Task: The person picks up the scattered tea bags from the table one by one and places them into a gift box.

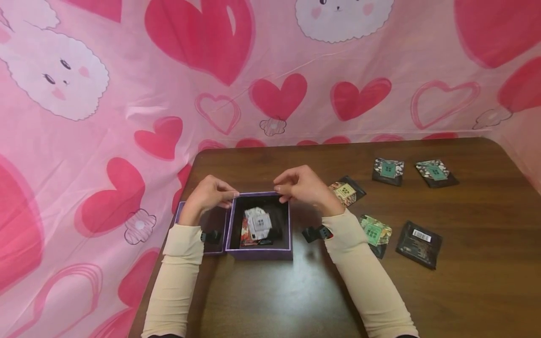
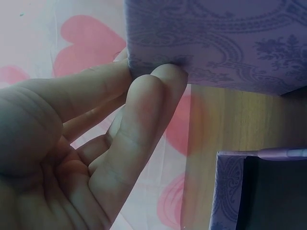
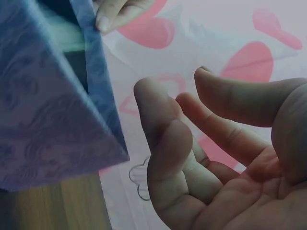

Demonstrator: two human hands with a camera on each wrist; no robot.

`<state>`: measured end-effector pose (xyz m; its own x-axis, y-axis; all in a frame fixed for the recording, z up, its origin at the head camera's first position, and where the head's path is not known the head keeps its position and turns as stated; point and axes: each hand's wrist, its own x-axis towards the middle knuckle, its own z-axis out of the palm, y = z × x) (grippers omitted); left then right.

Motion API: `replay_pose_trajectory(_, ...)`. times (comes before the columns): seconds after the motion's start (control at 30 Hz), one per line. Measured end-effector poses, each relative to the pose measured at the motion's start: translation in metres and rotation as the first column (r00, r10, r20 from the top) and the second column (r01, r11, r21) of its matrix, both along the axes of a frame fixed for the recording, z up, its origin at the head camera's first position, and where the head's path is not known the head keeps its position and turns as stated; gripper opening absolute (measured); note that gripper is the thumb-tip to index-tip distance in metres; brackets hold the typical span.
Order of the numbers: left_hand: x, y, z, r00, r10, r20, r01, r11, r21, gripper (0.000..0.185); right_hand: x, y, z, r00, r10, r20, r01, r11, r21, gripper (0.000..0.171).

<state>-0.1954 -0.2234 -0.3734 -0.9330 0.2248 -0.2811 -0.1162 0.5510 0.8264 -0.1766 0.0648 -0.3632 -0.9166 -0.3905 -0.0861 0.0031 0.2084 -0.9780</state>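
A purple-edged box [image 1: 262, 255] with a dark inside sits on the table, its patterned wall [image 2: 216, 52] showing close up in the left wrist view. Inside lie a white-and-grey packet [image 1: 259, 223] and a red one [image 1: 244, 231]. My left hand [image 1: 211, 193] pinches the box's far left corner between thumb and fingers. Near the far right corner is my right hand [image 1: 307, 188], its fingers [image 3: 165, 153] loosely bent and apart from the wall, holding nothing. The lid [image 1: 213, 218] lies beside the box on the left, partly hidden by my left wrist.
Several packets lie on the right: a yellow-labelled one [image 1: 347, 191], a green-labelled one [image 1: 375, 232], two teal-labelled ones [image 1: 388, 171] farther back, and a black one [image 1: 420, 244] with its barcode up. A pink heart-print cloth [image 1: 329, 65] hangs behind the brown table [image 1: 477, 281].
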Motion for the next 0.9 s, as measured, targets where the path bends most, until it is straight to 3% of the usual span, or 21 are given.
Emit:
replay_pose_trajectory(0.47,0.0,0.001,0.0,1.0,0.013,-0.002,-0.013,1.0,-0.006,0.018,-0.008,0.04,0.0,0.994,-0.087,-0.07,0.092,0.993,0.069,0.018)
replay_pose_trajectory(0.9,0.001,0.0,-0.003,1.0,0.002,-0.018,-0.002,1.0,-0.011,0.018,-0.029,0.109,-0.021,0.985,-0.17,0.001,0.167,0.971,0.173,0.028)
